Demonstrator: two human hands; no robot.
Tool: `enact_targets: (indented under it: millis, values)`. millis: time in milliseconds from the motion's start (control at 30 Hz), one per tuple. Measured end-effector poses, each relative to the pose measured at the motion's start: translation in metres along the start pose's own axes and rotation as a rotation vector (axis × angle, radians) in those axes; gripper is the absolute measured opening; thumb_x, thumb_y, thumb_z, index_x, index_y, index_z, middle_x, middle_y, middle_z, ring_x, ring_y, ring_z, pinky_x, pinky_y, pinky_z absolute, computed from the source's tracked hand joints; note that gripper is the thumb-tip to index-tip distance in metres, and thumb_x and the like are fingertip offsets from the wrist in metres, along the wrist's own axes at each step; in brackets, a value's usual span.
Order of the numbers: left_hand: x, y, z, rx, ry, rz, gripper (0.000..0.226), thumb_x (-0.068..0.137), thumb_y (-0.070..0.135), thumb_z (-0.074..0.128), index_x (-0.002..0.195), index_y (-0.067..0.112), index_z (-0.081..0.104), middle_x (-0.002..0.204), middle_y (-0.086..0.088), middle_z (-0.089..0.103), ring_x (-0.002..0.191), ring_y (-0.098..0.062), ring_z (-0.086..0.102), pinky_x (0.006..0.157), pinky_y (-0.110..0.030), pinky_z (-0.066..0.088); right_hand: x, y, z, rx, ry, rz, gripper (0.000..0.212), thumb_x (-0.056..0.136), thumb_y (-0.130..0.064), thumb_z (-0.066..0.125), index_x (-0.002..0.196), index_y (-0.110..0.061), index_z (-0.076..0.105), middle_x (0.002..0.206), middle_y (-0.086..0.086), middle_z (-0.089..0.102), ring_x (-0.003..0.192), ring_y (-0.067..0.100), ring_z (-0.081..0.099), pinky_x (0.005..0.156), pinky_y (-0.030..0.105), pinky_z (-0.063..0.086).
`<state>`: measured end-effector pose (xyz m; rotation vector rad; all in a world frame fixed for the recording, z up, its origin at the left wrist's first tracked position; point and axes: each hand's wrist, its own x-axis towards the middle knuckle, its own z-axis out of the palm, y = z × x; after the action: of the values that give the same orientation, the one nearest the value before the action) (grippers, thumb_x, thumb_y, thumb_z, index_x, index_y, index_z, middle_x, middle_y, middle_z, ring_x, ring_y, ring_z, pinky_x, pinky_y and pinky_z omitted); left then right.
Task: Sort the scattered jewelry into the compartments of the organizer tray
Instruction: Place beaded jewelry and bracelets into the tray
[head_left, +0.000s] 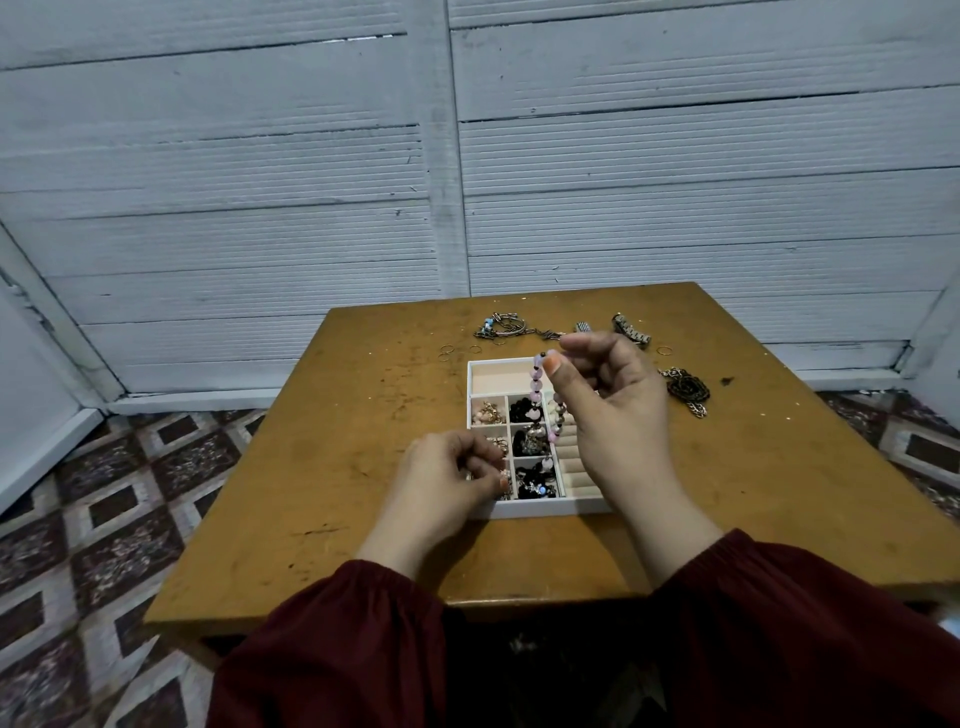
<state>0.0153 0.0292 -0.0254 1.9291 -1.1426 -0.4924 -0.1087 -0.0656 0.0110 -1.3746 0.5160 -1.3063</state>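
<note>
Your right hand (618, 410) pinches the pink bead strand (536, 387) by its top end btw thumb & forefinger, so it hangs straight over the organizer tray (545, 508) and can feed down into one compartment w/o snagging. Its low end dangles over the middle cells. Your left hand (447, 478) sits curled at the tray's near-left corner, prob. steadying it; can't tell if it pinches anything. A dark chain (688, 389) & rings (447, 351) wait on the bench (363, 415).
</note>
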Motion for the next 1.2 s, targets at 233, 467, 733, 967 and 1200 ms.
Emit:
enact_targets:
  millis: [233,467,733,967,1200]
  values:
    - [0.001,-0.006,0.001,-0.097,0.094,-0.023,0.01,0.082,0.014,0.071,0.079,0.023,0.068,0.066,0.007,0.068,0.067,-0.007,0.066,0.074,-0.036,0.056,0.001,0.001,0.001,-0.025,-0.008,-0.016,0.016,0.082,-0.008,0.071,0.091,-0.017,0.062,0.081,-0.001,0.063,0.071,0.0,0.058,0.066,0.018,0.05]
    - [0.012,-0.032,-0.004,0.072,0.34,0.0,0.01,0.085,0.027,0.06,0.09,0.034,0.065,0.096,0.013,0.067,0.093,-0.012,0.056,0.091,-0.04,0.048,0.005,0.004,0.005,-0.038,-0.014,-0.008,0.018,0.082,-0.007,0.071,0.088,-0.021,0.062,0.082,-0.001,0.064,0.074,0.004,0.059,0.072,0.023,0.051]
    - [0.02,-0.047,-0.007,0.447,0.276,-0.17,0.036,0.092,0.038,0.05,0.126,0.025,0.053,0.135,0.004,0.05,0.131,-0.026,0.03,0.106,-0.038,0.024,0.017,0.01,0.019,-0.007,-0.062,0.032,0.019,0.082,-0.006,0.071,0.089,-0.021,0.062,0.082,-0.002,0.065,0.076,0.007,0.061,0.074,0.027,0.053]
    - [0.021,-0.051,-0.004,0.483,0.294,-0.138,0.034,0.093,0.04,0.049,0.123,0.027,0.053,0.135,0.006,0.047,0.13,-0.024,0.03,0.107,-0.039,0.019,0.022,0.017,0.033,0.0,-0.093,0.03,0.019,0.082,-0.003,0.069,0.088,-0.018,0.06,0.077,-0.003,0.064,0.068,-0.001,0.061,0.066,0.018,0.051]
    - [0.021,-0.052,-0.004,0.492,0.316,-0.12,0.033,0.092,0.04,0.049,0.122,0.027,0.054,0.134,0.007,0.048,0.128,-0.023,0.032,0.106,-0.039,0.02,0.016,0.033,0.037,-0.051,-0.097,0.096,0.017,0.083,-0.002,0.069,0.093,-0.015,0.061,0.077,-0.002,0.062,0.065,-0.003,0.06,0.064,0.016,0.051]
